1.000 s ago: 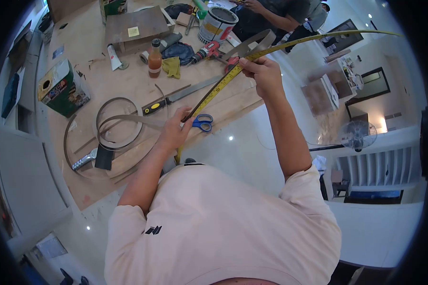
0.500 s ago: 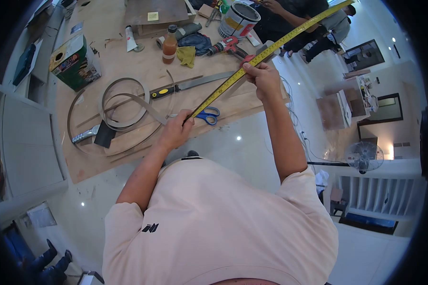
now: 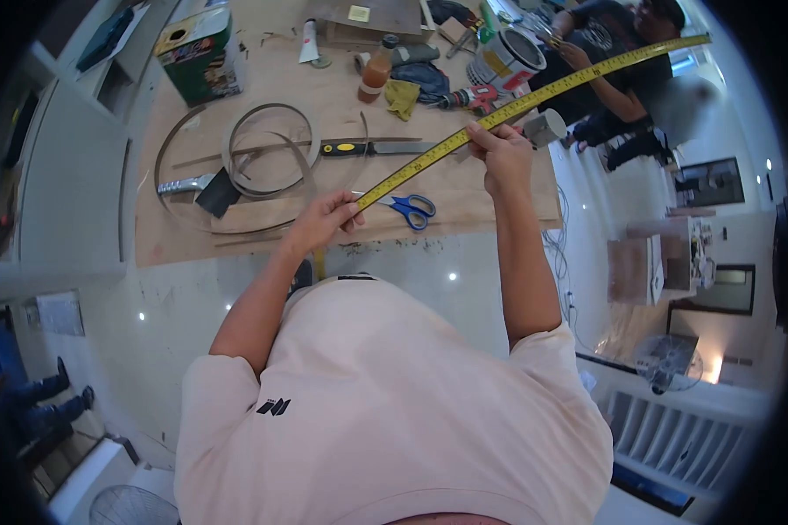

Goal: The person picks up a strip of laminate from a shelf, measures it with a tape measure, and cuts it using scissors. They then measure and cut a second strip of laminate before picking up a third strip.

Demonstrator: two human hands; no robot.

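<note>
A yellow measuring tape [image 3: 429,157] stretches diagonally over the table's front part, its far end out past the table at the upper right. My left hand [image 3: 324,221] is closed on the tape near its lower end. Further up, my right hand [image 3: 502,156] pinches the tape between thumb and fingers. Blue-handled scissors [image 3: 409,208] lie just right of my left hand. Behind the tape lies a knife [image 3: 350,150] with a black and yellow handle. Coiled edging strip [image 3: 229,157] rests to the left, beside a dark scraper-like piece [image 3: 218,193].
On the wooden table [image 3: 271,83] stand a green box [image 3: 200,66], an orange bottle [image 3: 376,70] and a paint can [image 3: 505,59]. A red drill [image 3: 475,99] lies near a yellow cloth [image 3: 402,99]. Two people [image 3: 617,83] stand beyond the table's right side.
The view has shifted, so the table sits higher and further right. The tape now lies at a flatter slant, and a piece of it hangs below my left hand.
</note>
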